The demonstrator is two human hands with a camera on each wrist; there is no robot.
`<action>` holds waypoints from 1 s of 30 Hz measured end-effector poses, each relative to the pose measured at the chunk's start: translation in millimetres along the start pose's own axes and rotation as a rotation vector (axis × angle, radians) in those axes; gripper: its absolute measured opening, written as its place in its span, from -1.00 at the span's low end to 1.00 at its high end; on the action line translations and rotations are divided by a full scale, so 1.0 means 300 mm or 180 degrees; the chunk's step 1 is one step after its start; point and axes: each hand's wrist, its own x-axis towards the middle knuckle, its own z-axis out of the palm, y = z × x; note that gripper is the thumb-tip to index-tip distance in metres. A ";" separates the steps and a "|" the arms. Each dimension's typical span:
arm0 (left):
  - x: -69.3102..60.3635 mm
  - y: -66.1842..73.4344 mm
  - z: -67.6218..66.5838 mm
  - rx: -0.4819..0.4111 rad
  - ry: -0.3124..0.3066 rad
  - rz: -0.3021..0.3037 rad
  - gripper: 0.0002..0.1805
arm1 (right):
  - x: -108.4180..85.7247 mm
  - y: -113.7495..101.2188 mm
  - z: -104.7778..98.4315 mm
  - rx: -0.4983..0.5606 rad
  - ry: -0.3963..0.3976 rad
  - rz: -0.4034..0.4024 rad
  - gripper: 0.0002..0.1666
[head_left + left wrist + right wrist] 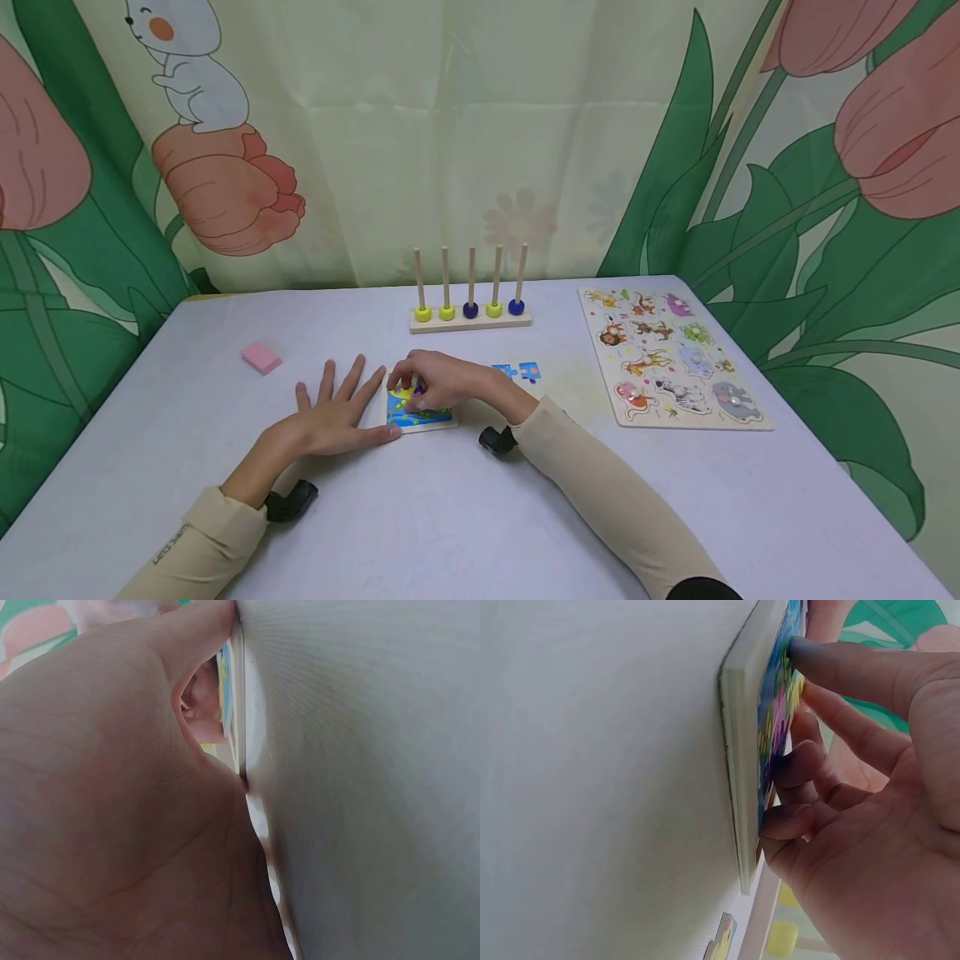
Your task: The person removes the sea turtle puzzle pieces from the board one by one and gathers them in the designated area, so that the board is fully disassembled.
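A small wooden jigsaw puzzle (429, 418) with a blue and yellow picture lies flat near the middle of the table. My left hand (333, 423) is spread on the table at its left, thumb at the near left corner and index fingertip by the far left one. Over the puzzle is my right hand (442, 379), fingers bent, with thumb and fingertips touching the picture in the right wrist view. Whether they pinch a piece there is hidden. Two loose blue puzzle pieces (529, 372) lie beyond the right wrist.
Behind the puzzle stands a wooden peg stand (471, 323) with yellow and dark blue beads. An animal puzzle board (660, 358) lies at the right, a pink block (261, 357) at the left. A printed curtain (450, 150) hangs behind the table (420, 517).
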 end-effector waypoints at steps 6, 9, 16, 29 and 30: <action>-0.001 0.003 -0.003 -0.0010 -0.0002 -0.0006 0.31 | -0.003 -0.001 -0.003 0.0046 0.0044 -0.0016 -0.58; -0.001 0.002 -0.003 -0.0001 0.0002 -0.0010 0.31 | -0.001 0.001 -0.002 0.0059 0.0046 -0.0013 -0.57; 0.000 0.000 -0.003 0.0001 -0.0003 -0.0020 0.32 | -0.002 0.009 0.003 0.0021 -0.0016 -0.0017 -0.56; 0.006 0.001 0.001 0.0028 0.0010 -0.0036 0.33 | -0.006 0.018 -0.005 0.0052 -0.0076 0.0021 -0.50; 0.008 0.000 0.002 0.0033 0.0014 -0.0037 0.33 | -0.005 0.019 -0.006 0.0051 -0.0077 0.0022 -0.50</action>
